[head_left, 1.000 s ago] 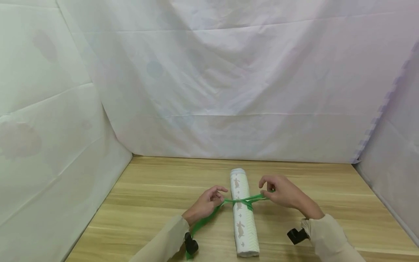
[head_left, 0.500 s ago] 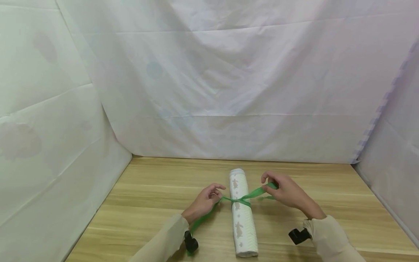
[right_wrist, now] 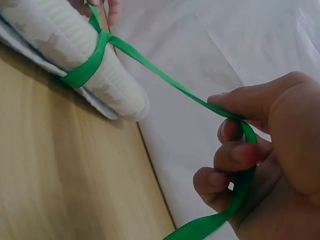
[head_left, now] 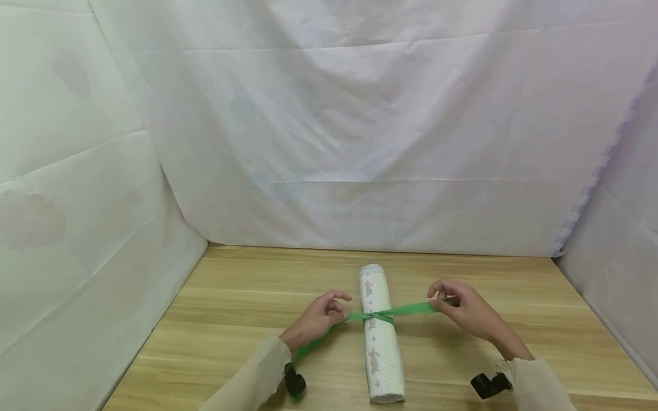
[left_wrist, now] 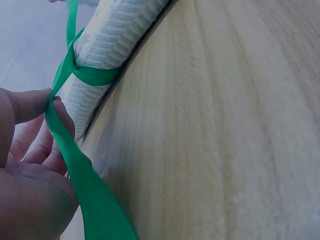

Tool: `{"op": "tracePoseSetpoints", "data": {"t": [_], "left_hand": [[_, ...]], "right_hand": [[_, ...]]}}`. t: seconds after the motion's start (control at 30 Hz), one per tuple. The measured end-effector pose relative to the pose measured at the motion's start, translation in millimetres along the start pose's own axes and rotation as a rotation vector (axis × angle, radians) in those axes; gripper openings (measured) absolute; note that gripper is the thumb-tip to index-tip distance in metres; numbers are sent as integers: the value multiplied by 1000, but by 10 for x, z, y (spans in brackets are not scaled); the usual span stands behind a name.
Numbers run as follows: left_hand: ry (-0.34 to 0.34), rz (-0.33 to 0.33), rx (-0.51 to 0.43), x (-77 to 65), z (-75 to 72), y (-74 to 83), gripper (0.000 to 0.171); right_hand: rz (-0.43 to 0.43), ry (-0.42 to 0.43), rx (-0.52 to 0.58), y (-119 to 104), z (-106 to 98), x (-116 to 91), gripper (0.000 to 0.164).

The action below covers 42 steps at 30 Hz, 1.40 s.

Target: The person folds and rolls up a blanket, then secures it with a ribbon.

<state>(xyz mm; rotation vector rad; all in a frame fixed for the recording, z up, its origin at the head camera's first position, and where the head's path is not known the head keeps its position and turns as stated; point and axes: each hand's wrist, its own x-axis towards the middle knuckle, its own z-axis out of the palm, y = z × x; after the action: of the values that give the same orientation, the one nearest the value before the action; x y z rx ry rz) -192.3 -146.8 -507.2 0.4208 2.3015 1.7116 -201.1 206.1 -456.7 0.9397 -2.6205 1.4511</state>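
A white rolled towel with brown rabbit prints lies lengthwise on the wooden table. Round its middle runs a green ribbon, crossed on top of the roll. My left hand pinches one end of the ribbon between thumb and forefinger, just left of the roll. From there a loose tail hangs down past the palm. On the other side my right hand pinches the opposite end, drawn straight out from the crossing. Its tail passes across the curled fingers in the right wrist view.
The wooden table carries the roll near its front. White cloth hangs behind it, and more cloth panels stand at the left and right sides. A black wrist camera sits on the left sleeve, another on the right.
My right hand has moved right and slightly toward me, pulling its ribbon end taut and flat. The crossing has tightened against the roll. The left hand has barely shifted.
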Motion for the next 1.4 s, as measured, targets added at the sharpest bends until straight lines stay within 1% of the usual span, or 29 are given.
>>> {"op": "tracePoseSetpoints", "data": {"t": [0.13, 0.37, 0.53, 0.63, 0.77, 0.87, 0.97, 1.1, 1.2, 1.3, 1.4], "left_hand": [[-9, 3, 6, -16, -9, 4, 34], [-6, -4, 76, -9, -7, -50, 28], [-15, -16, 74, -18, 7, -93, 23], [-17, -13, 79, -25, 15, -109, 18], [-22, -8, 100, -24, 11, -128, 12], [-34, -11, 117, -19, -9, -136, 11], [-53, -13, 139, -11, -36, -126, 11], [-79, -6, 149, -9, -63, -106, 11], [-84, 2, 157, -8, -72, -107, 10], [-81, 2, 187, -10, -72, -118, 8], [-81, 2, 205, -13, -64, -118, 7]], "right_hand": [[10, -11, 25, 95, 0, -91, 7], [38, -15, 56, 315, 63, -211, 8], [116, -13, 46, 483, 146, -268, 5], [140, -15, 42, 549, 189, -289, 6], [117, -6, 19, 596, 245, -297, 8], [101, 9, -27, 616, 280, -297, 13], [108, 19, -80, 619, 293, -296, 17], [129, 32, -118, 616, 307, -289, 18], [148, 31, -130, 623, 319, -278, 18], [189, 10, -119, 637, 322, -263, 16], [231, -20, -79, 645, 303, -248, 13]]}}
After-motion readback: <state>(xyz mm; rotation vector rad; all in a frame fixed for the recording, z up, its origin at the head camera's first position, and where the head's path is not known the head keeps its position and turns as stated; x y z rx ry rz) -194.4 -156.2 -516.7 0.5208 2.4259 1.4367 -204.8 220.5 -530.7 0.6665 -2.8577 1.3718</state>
